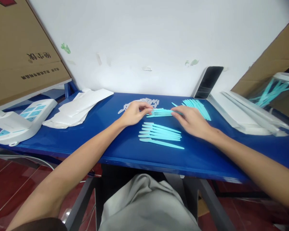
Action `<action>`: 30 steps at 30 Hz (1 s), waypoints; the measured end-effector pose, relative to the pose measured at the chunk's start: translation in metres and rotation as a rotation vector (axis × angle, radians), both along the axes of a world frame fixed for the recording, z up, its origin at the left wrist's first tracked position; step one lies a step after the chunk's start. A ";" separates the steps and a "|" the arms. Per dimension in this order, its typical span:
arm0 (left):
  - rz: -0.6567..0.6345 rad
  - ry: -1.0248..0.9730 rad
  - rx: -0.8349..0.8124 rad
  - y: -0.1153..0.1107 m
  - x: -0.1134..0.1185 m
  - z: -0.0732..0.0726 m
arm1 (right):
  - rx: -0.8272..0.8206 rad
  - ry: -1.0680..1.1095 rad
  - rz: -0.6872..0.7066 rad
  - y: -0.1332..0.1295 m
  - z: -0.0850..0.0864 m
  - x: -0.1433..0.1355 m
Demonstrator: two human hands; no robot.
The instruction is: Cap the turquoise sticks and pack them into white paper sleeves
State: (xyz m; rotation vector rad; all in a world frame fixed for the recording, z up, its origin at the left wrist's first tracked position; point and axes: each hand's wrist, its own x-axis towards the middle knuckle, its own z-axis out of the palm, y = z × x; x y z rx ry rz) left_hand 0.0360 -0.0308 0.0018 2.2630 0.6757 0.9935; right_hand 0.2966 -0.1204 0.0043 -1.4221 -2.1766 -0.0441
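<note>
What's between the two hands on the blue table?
In the head view, a small bundle of turquoise sticks spans between the left hand and right hand.

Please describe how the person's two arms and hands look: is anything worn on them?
Both forearms are bare, with no sleeves in view. The left hand and the right hand wear no gloves. I can see no rings, watch or bracelet on either. No markings show.

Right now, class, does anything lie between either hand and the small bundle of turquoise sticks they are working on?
Nothing visible does. The left hand and right hand already touch the bundle of turquoise sticks at opposite ends on the blue table.
</note>
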 end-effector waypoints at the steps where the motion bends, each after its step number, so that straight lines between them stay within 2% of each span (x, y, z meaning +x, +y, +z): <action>1: -0.012 -0.003 -0.003 -0.003 0.004 0.000 | -0.001 0.000 0.010 -0.001 0.000 -0.002; 4: -0.040 0.006 0.033 -0.008 0.011 0.002 | 0.001 0.018 0.027 -0.003 0.002 -0.007; 6: -0.026 0.028 0.087 -0.005 0.007 0.004 | 0.006 0.033 0.029 -0.004 0.003 -0.008; 9: 0.126 0.111 0.215 0.010 -0.011 0.004 | -0.020 0.010 0.028 -0.003 0.001 -0.008; 12: 0.313 0.302 0.369 0.029 -0.036 0.002 | -0.096 -0.033 0.059 -0.002 -0.005 -0.008; 14: 0.346 0.405 0.425 0.039 -0.050 0.001 | -0.136 -0.038 0.079 -0.002 -0.009 -0.010; 19: 0.265 0.525 0.426 0.044 -0.063 0.008 | -0.150 -0.066 0.115 -0.004 -0.013 -0.017; 23: 0.226 0.614 0.312 0.042 -0.064 0.013 | -0.143 -0.083 0.188 -0.006 -0.011 -0.018; 26: 0.202 0.628 0.268 0.041 -0.063 0.013 | -0.107 -0.136 0.211 -0.002 -0.010 -0.010; 30: 0.154 0.646 0.261 0.036 -0.055 0.011 | -0.029 -0.215 0.165 0.009 -0.012 0.004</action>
